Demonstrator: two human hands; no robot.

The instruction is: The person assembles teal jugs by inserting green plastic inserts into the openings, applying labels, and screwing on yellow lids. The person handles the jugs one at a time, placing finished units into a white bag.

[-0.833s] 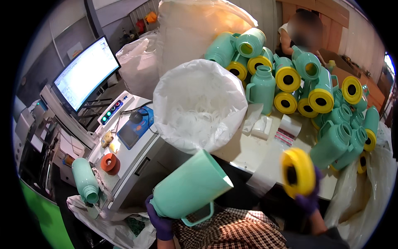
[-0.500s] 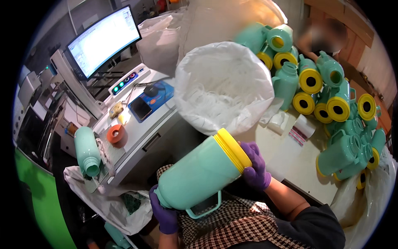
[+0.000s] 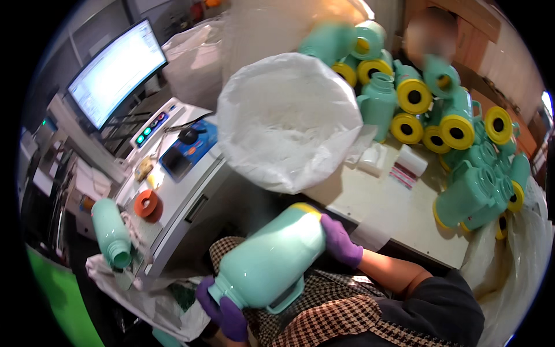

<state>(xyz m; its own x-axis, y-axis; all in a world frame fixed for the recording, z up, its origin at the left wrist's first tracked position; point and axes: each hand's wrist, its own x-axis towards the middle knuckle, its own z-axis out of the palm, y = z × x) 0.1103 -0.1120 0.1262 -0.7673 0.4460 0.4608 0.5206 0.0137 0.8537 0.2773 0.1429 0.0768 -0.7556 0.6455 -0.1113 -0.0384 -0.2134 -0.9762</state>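
Note:
A mint-green thermos jug casing (image 3: 272, 260) with a yellow base ring lies slanted across my lap, its neck at the lower left and its base at the upper right. My left hand (image 3: 224, 312), in a purple glove, grips the neck. Around the base end, my right hand (image 3: 342, 242) closes on the yellow ring, also in a purple glove; its fingertips are partly hidden behind the jug. The jug's handle (image 3: 288, 298) faces my body. Just beyond the jug, a large white bag-lined bin (image 3: 231, 156) holds many thin white rings.
Many similar green jugs (image 3: 465, 196) are heaped on the right table (image 3: 370, 196), near a white roll (image 3: 411, 161). At left, a desk holds a monitor (image 3: 118, 72), a phone (image 3: 176, 161), orange tape (image 3: 146, 202) and another green casing (image 3: 111, 234). A person (image 3: 430, 37) is behind the heap.
The jug has moved slightly lower and left in view, and its yellow base has turned away from me. Both hands have kept hold of it. The whole view has shifted.

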